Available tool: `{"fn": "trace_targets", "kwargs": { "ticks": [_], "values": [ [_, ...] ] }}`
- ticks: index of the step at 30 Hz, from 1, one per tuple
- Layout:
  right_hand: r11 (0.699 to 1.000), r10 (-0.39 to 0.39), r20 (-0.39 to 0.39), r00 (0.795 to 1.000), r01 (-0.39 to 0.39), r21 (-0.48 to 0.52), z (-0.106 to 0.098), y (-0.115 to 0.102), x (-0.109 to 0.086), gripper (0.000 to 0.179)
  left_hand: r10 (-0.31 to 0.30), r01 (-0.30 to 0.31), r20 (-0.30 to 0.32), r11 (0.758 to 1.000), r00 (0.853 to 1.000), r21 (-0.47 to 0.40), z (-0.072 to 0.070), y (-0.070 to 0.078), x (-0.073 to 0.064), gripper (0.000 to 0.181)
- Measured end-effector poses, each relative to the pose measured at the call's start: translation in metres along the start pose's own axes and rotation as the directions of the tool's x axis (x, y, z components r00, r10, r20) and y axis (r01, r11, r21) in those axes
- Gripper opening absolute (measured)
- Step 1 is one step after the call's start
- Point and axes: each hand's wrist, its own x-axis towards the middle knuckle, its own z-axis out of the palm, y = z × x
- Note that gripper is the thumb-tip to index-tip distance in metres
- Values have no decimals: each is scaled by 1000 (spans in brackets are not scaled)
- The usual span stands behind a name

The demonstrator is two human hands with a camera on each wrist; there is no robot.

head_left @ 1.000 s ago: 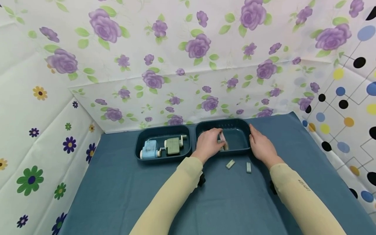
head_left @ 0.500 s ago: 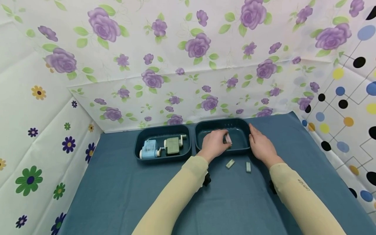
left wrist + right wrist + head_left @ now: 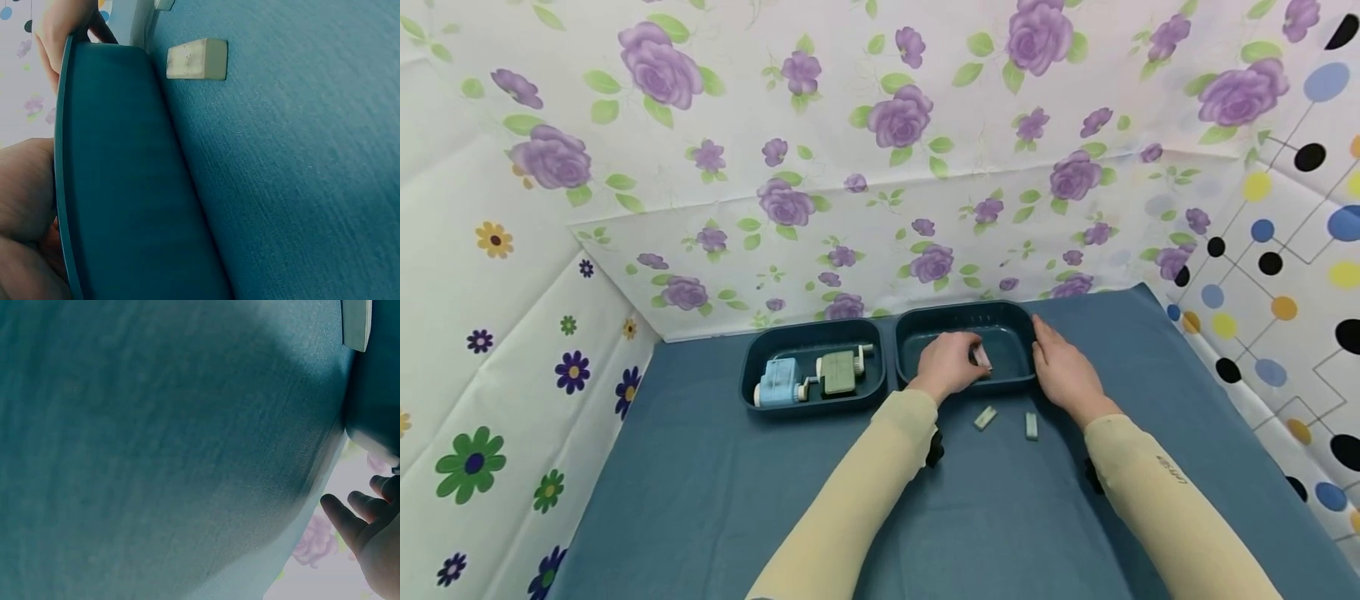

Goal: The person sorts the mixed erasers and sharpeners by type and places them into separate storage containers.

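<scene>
My left hand (image 3: 947, 364) reaches over the front of the right dark blue tray (image 3: 1011, 386), its thumb and fingers pinching a small pinkish-white eraser (image 3: 982, 357) inside it. My right hand (image 3: 1067, 375) lies with fairly straight fingers along the tray's right end, touching the wall from outside. In front of that tray, a pale green eraser (image 3: 985, 417) and another light eraser (image 3: 1032, 426) lie on the cloth. The left wrist view shows the tray's outer wall (image 3: 119, 162) hiding what the left fingers hold. Spread fingers of the right hand (image 3: 375, 534) appear in the right wrist view.
A second dark blue tray (image 3: 812, 410) stands close on the left. In it sit a light blue crank pencil sharpener (image 3: 780, 383) and a green one (image 3: 838, 372). A flowered sheet (image 3: 880, 242) rises behind both trays, and blue cloth (image 3: 715, 500) covers the table.
My left hand has shifted a little to the right inside the tray with the pinkish-white eraser, then stayed there. The right hand has kept its place at the tray's end.
</scene>
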Motion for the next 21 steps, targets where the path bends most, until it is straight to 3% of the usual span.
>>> {"fn": "trace_targets", "kwargs": {
  "ticks": [8,14,21],
  "values": [
    [1000,-1,3,1000,1,-14,-1,0,0,62,-31,29,54,999,998,30,1,4,9,52],
    [1000,-1,9,1000,1,-15,0,-1,1,62,6,-7,31,1000,1000,18,-10,8,13,61],
    [1000,11,14,1000,-11,-14,0,-1,1,62,17,-17,10,1000,1000,-26,-17,2,7,72]
  ]
}}
